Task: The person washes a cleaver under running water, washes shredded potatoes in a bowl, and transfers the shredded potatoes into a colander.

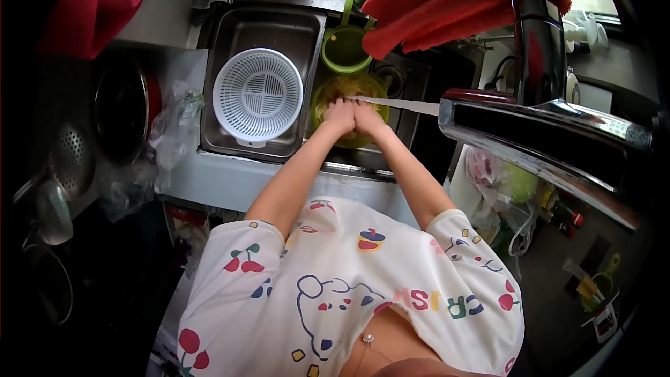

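Both hands are together inside a yellow-green bowl (354,141) in the right sink basin. My left hand (338,116) is at the bowl's left side and my right hand (367,116) is close beside it, their fingertips dipping into pale yellowish contents (349,85). The fingers are too small and too hidden to tell what they grip. A stream of water (405,104) reaches the bowl from the faucet (544,126) at the right.
A white colander (258,94) sits in the left basin (237,22). Behind the bowl is a green pot-shaped container (345,49). A red towel (474,0) hangs at the upper right. Pans and a skimmer (71,160) hang at the left.
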Action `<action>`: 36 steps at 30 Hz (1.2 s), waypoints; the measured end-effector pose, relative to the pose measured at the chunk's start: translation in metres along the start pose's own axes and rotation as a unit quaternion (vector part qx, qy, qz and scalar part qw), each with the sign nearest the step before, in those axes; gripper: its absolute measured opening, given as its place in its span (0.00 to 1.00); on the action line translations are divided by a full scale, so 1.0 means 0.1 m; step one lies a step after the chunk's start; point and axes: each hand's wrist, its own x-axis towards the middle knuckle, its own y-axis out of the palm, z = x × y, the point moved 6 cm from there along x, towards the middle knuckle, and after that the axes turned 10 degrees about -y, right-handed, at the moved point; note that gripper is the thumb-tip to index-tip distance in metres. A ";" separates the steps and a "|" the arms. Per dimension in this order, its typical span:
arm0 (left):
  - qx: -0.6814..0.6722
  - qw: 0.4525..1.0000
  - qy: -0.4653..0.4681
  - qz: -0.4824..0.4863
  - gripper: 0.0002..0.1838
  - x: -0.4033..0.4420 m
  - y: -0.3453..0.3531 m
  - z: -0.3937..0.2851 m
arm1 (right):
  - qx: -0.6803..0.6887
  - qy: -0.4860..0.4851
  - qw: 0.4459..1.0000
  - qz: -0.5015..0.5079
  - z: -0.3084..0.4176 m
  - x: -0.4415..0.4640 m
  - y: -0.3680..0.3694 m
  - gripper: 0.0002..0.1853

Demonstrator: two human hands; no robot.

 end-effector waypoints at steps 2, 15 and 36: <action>-0.039 0.997 -0.018 -0.072 0.13 -0.09 -0.29 -0.02 | 0.026 0.027 0.999 -0.030 0.29 -0.02 -0.66 0.21; -0.144 0.970 -0.126 -0.147 0.21 0.16 0.01 0.36 | 0.073 0.087 0.974 -0.196 -0.07 0.03 -0.59 0.14; 0.045 0.999 -0.017 -0.015 0.43 0.07 0.53 0.22 | 0.058 -0.021 0.997 -0.037 0.26 -0.26 -0.17 0.39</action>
